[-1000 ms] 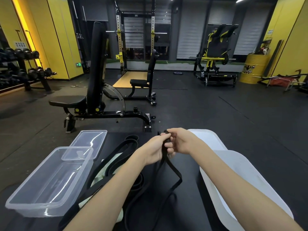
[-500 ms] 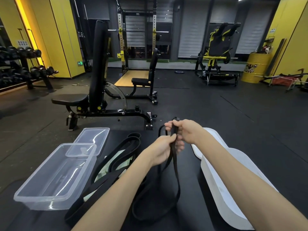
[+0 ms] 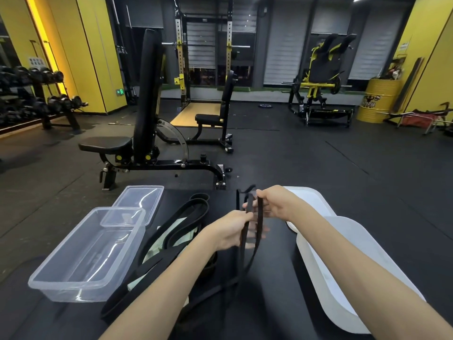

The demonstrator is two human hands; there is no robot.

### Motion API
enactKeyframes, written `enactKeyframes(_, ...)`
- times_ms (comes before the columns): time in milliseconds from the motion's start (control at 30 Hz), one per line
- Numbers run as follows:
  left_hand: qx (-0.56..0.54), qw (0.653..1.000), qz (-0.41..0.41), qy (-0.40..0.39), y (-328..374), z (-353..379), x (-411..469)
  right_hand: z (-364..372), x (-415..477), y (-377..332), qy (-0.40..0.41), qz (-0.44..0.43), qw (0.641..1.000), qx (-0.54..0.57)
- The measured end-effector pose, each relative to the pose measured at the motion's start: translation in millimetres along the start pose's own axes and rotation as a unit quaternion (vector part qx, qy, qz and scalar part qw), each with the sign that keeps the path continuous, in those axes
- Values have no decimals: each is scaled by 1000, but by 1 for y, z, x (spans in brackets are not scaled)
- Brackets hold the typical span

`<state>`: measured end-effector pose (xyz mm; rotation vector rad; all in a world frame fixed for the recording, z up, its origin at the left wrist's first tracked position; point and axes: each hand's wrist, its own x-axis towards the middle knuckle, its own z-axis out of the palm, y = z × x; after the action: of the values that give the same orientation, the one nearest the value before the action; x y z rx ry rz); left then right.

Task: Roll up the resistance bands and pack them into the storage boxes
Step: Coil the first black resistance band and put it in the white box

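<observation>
The black resistance band [image 3: 259, 217] is up in the air over the middle of the black tabletop [image 3: 277, 305], its doubled strands held between both hands and its loose loop trailing down to the surface. The right hand [image 3: 275, 204] pinches the top fold, fingers closed on it; the left hand [image 3: 232, 230], just below, has its fingers curled around the strands. More bands [image 3: 193, 213] lie flat beside them to the left – black ones over a pale green one. Further left sit a clear storage box [image 3: 73, 293] and a second clear box [image 3: 147, 200] behind it, touching. Two white lids [image 3: 343, 266] lie to the right – and a black weight bench [image 3: 147, 119] stands beyond the table.
</observation>
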<state>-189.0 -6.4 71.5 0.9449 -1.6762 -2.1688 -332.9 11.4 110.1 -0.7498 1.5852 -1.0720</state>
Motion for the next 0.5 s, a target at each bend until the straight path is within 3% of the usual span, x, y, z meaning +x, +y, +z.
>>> enactKeyframes(100, 19, 998, 22, 47, -5, 1, 1, 2, 0, 0, -9, 11, 1000, 12)
enactKeyframes(267, -103, 993, 24, 58, 2, 22, 4, 9, 9, 7, 14, 41, 996, 81)
enactKeyframes(500, -67, 996, 42, 52, -6, 27, 8, 9, 16, 18, 77, 0, 996, 52)
